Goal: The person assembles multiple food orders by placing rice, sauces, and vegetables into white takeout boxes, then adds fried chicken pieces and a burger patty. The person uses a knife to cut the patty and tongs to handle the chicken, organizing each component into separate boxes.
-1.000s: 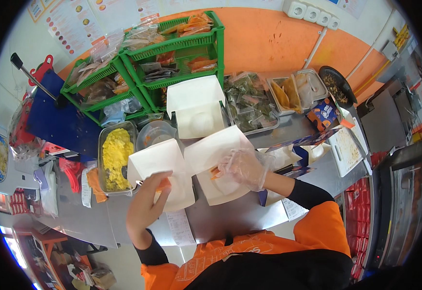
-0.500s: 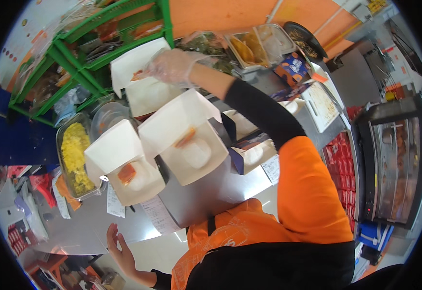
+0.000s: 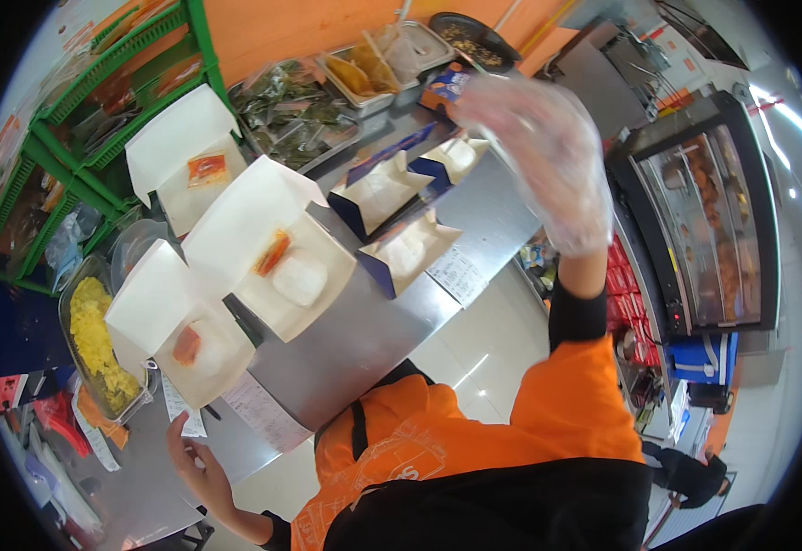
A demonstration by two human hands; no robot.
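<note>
3 white boxes (image 3: 277,262) lie open in a row on the steel bench (image 3: 364,340), each already loaded with rice and an orange piece, so the filling step is judged to be under way. The gloved right hand (image 3: 538,151) is raised, spread wide and empty, above 3 blue paper trays (image 3: 392,188); the bare left hand (image 3: 197,464) is held open at the bench edge, touching nothing. The next item would call for a reach to the food pans (image 3: 378,64) behind.

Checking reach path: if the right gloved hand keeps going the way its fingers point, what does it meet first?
Probably the blue-and-orange carton just beyond the right hand, then the food trays. The hand is blurred and raised; depth unclear.
</note>
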